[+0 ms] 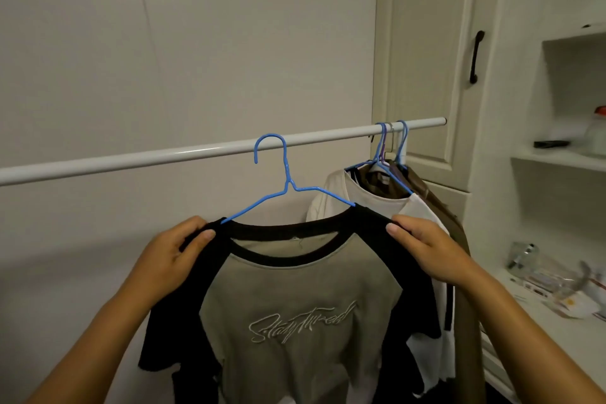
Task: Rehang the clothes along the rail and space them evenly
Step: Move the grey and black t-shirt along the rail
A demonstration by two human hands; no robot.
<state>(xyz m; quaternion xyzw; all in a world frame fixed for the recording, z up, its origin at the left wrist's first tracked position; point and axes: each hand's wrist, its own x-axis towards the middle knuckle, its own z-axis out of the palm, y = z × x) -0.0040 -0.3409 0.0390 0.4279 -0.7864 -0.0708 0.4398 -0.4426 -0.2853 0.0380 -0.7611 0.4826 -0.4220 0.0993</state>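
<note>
Below the rail (196, 153), each hand, left (170, 259) and right (429, 252), pinches the shirt's (295, 305) black shoulders.

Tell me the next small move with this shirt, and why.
Probably lower the blue hanger so its hook settles on the rail. Both hands hold the shirt by its shoulders, well apart from the bunched clothes.

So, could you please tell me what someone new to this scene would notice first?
Front and centre, the grey-and-black raglan T-shirt with script lettering hangs from a blue wire hanger hooked mid-way along the white rail. The left hand and right hand pinch its shoulders. Far right on the rail, the other clothes bunch tightly together.
</note>
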